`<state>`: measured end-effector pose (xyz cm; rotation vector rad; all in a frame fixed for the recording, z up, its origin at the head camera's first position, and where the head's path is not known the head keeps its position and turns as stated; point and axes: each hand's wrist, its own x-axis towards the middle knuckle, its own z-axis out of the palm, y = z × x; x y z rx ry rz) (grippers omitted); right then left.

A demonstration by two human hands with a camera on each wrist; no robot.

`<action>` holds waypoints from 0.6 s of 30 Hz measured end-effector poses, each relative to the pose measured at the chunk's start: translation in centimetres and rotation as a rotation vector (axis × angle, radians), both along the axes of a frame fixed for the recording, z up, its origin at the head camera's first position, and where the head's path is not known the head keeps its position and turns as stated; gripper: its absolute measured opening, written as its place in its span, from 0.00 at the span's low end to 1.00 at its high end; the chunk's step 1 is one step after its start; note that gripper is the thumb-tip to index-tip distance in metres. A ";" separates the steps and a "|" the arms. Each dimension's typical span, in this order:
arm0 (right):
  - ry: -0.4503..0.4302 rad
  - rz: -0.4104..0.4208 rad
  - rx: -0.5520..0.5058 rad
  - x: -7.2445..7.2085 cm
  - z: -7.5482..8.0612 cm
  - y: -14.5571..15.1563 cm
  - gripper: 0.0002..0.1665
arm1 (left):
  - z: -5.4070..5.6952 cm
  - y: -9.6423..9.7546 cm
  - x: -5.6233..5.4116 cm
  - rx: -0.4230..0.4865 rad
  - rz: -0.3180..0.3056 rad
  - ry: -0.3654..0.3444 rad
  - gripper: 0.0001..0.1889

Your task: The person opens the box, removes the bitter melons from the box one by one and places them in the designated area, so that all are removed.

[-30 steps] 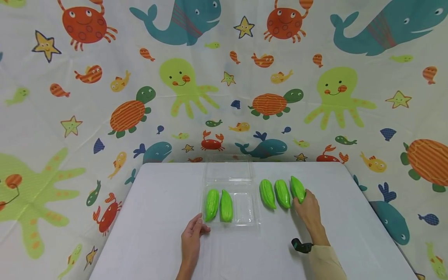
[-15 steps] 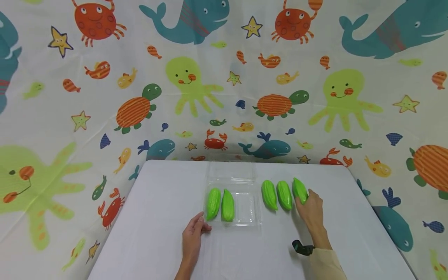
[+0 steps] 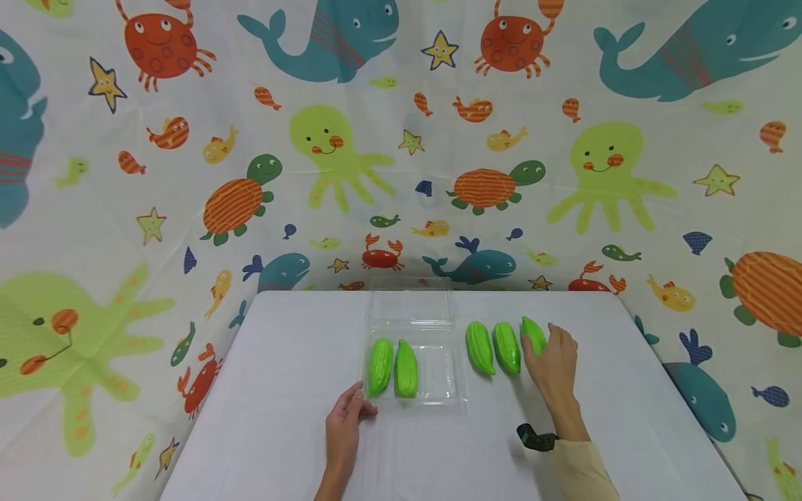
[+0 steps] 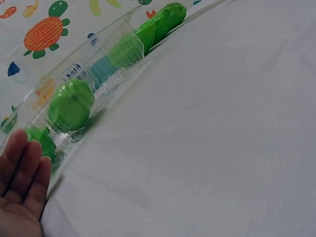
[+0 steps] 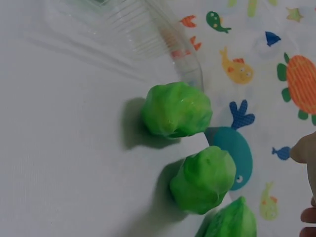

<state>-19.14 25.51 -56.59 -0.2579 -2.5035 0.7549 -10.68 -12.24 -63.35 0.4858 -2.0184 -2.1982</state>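
Observation:
My left hand (image 3: 343,421) rests with extended fingers at the near left corner of a clear plastic clamshell box (image 3: 436,369). Inside the box lie two glossy green bitter melons, one at the left (image 3: 380,367) and another beside it (image 3: 406,369); its right part shows bare plastic. Right of the box are three more: a first melon (image 3: 480,348), a middle melon (image 3: 506,348) and a rightmost melon (image 3: 530,330). Over the near end of the rightmost one is my right hand (image 3: 554,362), thumb and fingers spread. In the right wrist view that hand (image 5: 308,163) appears apart from the melons.
The box's clear lid (image 3: 410,306) lies folded back toward the far table edge. White cloth covers the table (image 3: 294,348). A curtain (image 3: 401,202) printed with sea animals hangs behind and at both sides. A black wrist device (image 3: 537,438) sits by the right sleeve.
My right hand, earlier closed about the near end of the rightmost melon, now has its thumb and fingers spread over it. The left hand stays at the box. The view shifts slightly.

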 end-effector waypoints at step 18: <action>0.037 0.063 -0.061 0.6 2.7 -3.1 0.36 | 0.4 0.0 0.1 0.005 0.006 -0.004 0.21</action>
